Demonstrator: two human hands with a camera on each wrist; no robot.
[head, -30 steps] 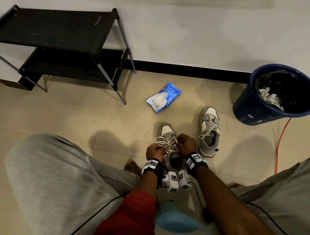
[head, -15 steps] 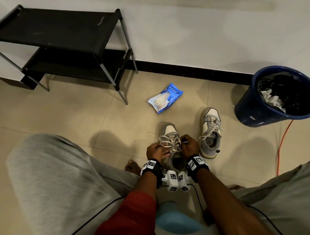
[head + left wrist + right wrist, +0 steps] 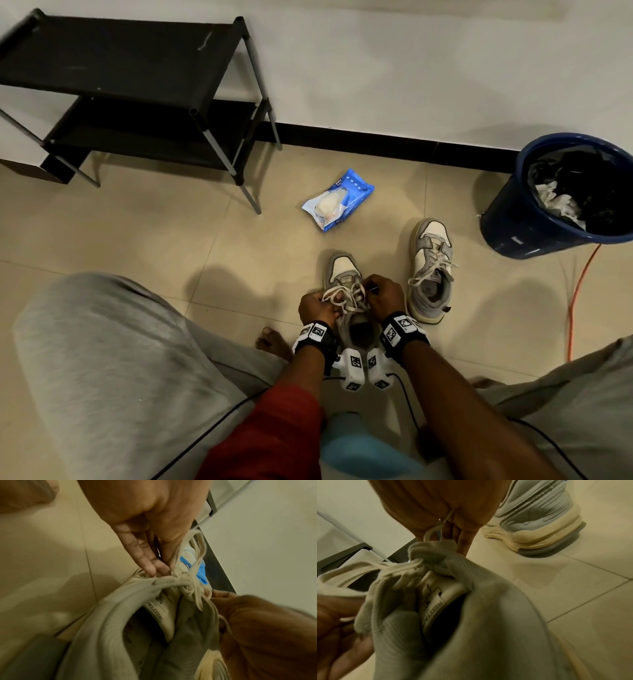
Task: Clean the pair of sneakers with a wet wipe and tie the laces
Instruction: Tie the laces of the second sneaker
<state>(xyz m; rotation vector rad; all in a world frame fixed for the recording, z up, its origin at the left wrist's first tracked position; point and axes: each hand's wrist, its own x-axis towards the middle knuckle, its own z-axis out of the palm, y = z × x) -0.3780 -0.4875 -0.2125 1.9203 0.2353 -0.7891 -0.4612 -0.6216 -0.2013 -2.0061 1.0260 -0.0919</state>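
Sneaker under work stands on the floor at 6 o'clock, toe pointing to 12. Left hand and right hand each pinch its laces in curled fingers. Second sneaker sits just beside at 3 o'clock, laces loose. Wipe pack lies at 12; bin at 2.

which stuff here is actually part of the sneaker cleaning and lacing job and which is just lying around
Part of the job:
- near sneaker, its laces pinched by left hand and right hand
- second sneaker, standing apart on the floor to the right
- wet wipe pack

Just lying about:
- black shoe rack
- blue bin with crumpled wipes or paper inside
- orange cable
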